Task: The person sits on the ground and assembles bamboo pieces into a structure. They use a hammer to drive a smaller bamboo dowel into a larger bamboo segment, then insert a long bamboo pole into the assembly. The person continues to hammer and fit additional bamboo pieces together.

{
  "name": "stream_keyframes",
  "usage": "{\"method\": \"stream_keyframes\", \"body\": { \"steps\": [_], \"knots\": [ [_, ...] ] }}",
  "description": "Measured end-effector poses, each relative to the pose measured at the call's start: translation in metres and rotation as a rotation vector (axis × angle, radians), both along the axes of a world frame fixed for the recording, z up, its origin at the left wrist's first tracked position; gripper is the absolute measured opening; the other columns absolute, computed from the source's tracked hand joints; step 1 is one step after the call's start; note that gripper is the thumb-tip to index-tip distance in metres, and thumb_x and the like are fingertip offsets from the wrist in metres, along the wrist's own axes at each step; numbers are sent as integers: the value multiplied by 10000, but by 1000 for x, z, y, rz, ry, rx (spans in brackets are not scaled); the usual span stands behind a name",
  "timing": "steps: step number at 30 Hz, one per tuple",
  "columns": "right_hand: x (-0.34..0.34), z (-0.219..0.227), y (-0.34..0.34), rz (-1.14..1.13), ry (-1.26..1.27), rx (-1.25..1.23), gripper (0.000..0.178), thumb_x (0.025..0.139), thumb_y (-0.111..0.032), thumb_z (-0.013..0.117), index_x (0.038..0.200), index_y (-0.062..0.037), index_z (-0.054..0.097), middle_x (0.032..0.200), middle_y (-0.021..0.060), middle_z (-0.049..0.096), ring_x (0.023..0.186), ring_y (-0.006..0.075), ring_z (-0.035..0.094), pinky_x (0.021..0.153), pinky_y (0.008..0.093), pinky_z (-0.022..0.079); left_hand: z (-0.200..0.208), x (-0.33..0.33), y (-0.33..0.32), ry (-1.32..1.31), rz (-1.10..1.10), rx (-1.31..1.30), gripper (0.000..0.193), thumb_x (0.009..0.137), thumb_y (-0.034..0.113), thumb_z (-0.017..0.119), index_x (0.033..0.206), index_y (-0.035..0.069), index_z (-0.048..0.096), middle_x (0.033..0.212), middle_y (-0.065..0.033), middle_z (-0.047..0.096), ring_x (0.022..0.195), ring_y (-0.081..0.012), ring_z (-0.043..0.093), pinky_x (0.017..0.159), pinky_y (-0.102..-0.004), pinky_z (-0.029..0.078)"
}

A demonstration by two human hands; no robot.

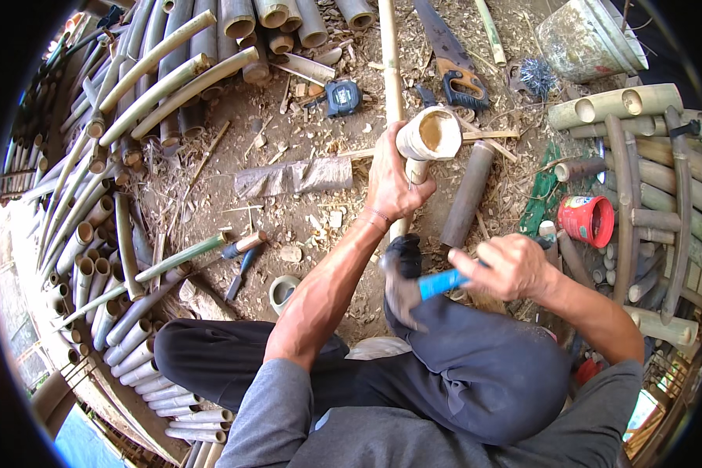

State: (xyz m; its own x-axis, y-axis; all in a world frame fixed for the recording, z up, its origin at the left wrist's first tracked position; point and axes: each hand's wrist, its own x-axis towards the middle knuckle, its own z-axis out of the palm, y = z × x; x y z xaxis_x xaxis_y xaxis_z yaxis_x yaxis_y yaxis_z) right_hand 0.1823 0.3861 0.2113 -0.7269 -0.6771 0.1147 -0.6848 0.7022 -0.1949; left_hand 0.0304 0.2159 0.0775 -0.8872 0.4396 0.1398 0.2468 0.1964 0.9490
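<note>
My left hand (pixel 396 178) is closed round a long pale bamboo pole (pixel 391 62), which runs away from me at the centre. A short, wide bamboo tube (pixel 429 134) with a hollow end facing up sits against the pole, just above my fingers. Something thin like a nail shows by my fingertips, too small to be sure of. My right hand (pixel 511 267) grips a hammer (pixel 443 284) by its blue handle. The metal head hangs over my bent leg, below and apart from the bamboo.
Wood chips cover the ground. A handsaw (pixel 448 58), a tape measure (pixel 342 98) and a chisel (pixel 244 269) lie about. Bamboo tubes (pixel 93 273) are piled at the left, more at the right beside a red tub (pixel 586 220). A dirty white bucket (pixel 589 43) stands far right.
</note>
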Motion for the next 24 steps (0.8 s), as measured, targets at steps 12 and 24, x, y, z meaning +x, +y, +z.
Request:
{"method": "stream_keyframes", "body": {
  "steps": [12,24],
  "knots": [
    [-6,-11,7,-22,95,35,434,891,-365,657,1195,-56,636,623,-6,379,478,121,498,393,286,424,6,-1,2,29,15,-29,868,601,158,718,1369,6,343,1207,-243,503,1163,-427,495,1015,-472,420],
    [-14,-18,12,-256,73,94,428,905,-332,658,1203,-28,611,635,8,426,474,141,527,391,304,442,3,4,0,42,33,-21,868,578,130,724,1359,21,360,1200,-255,511,1149,-444,499,1015,-470,417]
  ]
}}
